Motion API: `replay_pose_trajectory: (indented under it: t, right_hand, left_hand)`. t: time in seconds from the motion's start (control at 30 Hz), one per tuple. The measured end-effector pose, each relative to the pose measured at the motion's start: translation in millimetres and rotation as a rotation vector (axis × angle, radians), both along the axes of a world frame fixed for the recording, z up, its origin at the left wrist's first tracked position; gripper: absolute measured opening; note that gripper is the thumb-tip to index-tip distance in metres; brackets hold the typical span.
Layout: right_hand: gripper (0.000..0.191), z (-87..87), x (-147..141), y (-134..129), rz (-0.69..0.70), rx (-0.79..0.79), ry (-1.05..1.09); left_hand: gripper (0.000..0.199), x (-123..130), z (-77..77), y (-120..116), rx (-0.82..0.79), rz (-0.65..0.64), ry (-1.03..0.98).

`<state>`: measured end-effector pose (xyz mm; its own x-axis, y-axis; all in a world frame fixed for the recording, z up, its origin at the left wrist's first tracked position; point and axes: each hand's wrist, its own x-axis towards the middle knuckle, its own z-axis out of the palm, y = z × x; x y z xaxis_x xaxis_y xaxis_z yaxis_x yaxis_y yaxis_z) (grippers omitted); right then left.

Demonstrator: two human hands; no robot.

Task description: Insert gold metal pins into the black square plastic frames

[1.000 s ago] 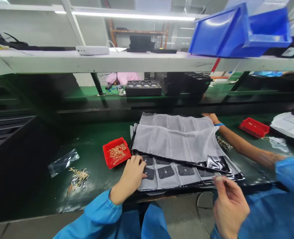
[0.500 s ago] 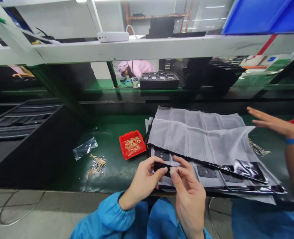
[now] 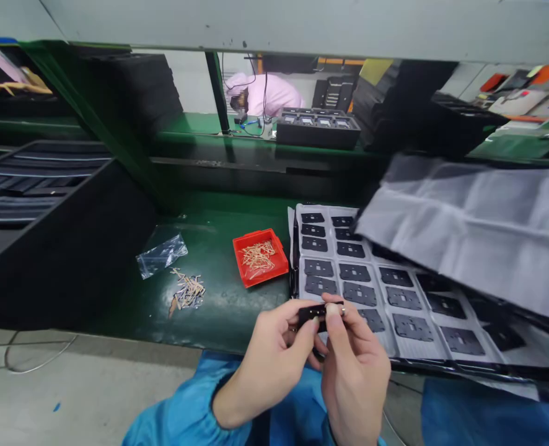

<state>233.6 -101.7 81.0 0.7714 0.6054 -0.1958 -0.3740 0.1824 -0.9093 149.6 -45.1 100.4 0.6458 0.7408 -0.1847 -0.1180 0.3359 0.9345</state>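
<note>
My left hand (image 3: pixel 274 356) pinches a small flat black part (image 3: pixel 308 314) between thumb and fingers, just above the front edge of the bench. My right hand (image 3: pixel 357 368) is closed on the right end of the same part, thumb on top. A tiny shiny bit shows at my right fingertips; its kind is too small to tell. Close behind my hands lies a tray (image 3: pixel 380 322) with white-lined compartments. Flat black plates (image 3: pixel 359 293) with holes lie in its compartments, several of them like one another.
A red box (image 3: pixel 281 265) holds thin pale sticks. More sticks (image 3: pixel 188 290) lie loose beside a clear plastic bag (image 3: pixel 162 255). A large black bin (image 3: pixel 65 272) stands left. A white-lined tray (image 3: pixel 479 217) is tilted over the right side. Across the bench, a person (image 3: pixel 272 93) in pink bends forward.
The upper white-lined tray has shifted right and up, uncovering rows of black plates. The other person's hand at the right has left view. My view has tilted down; my hands still hold the part.
</note>
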Motion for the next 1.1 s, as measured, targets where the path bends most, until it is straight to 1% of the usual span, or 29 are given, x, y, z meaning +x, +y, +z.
replay_pose_trajectory:
  t: [0.23, 0.33, 0.43, 0.53, 0.57, 0.6, 0.67, 0.7, 0.77, 0.87, 0.93, 1.0, 1.03, 1.1]
  right_hand:
    - [0.027, -2.3, -8, 0, -0.037, -0.065, -0.089]
    - [0.026, -3.3, -12, -1, -0.051, -0.071, -0.165]
    - [0.019, -3.2, -16, -1, -0.069, -0.062, -0.279]
    - [0.013, -3.0, -20, -3, -0.088, -0.053, -0.481]
    - [0.020, -3.2, -20, -5, -0.111, -0.052, -0.538]
    - [0.031, -3.4, -20, -6, -0.138, -0.053, -0.579]
    - [0.050, -3.5, -19, -7, -0.177, -0.067, -0.612]
    - [0.054, -3.2, -19, -7, -0.181, -0.078, -0.610]
    - [0.055, -1.4, -17, -6, -0.147, -0.095, -0.588]
    - [0.051, 2.9, -15, -2, -0.111, -0.075, -0.509]
    - [0.039, 3.7, -12, -3, -0.102, -0.063, -0.470]
    - [0.029, 1.1, -7, -7, -0.101, -0.074, -0.490]
    - [0.026, -1.2, -5, -10, -0.107, -0.077, -0.535]
    - [0.023, -5.9, 2, -16, -0.118, -0.061, -0.703]
  left_hand:
    - [0.030, -11, 4.7, 2, 0.077, -0.012, 0.018]
    - [0.032, -14, 6.8, 2, 0.143, -0.005, 0.048]
    - [0.034, -14, 5.0, 0, 0.205, 0.036, 0.087]
    - [0.038, -13, 1.1, -2, 0.203, 0.113, 0.095]
    - [0.039, -13, 0.0, -3, 0.188, 0.141, 0.090]
    - [0.041, -13, -0.8, -3, 0.171, 0.163, 0.087]
    - [0.043, -13, -1.5, -4, 0.152, 0.188, 0.089]
    - [0.043, -13, -1.5, -4, 0.159, 0.193, 0.097]
    - [0.042, -15, -1.3, -5, 0.217, 0.192, 0.125]
    - [0.035, -20, -1.6, -8, 0.389, 0.209, 0.194]
    - [0.030, -23, -2.5, -10, 0.466, 0.222, 0.232]
    - [0.030, -27, -2.7, -10, 0.463, 0.211, 0.241]
    - [0.032, -28, -2.1, -10, 0.445, 0.198, 0.238]
    - [0.035, -32, 0.8, -9, 0.430, 0.172, 0.238]
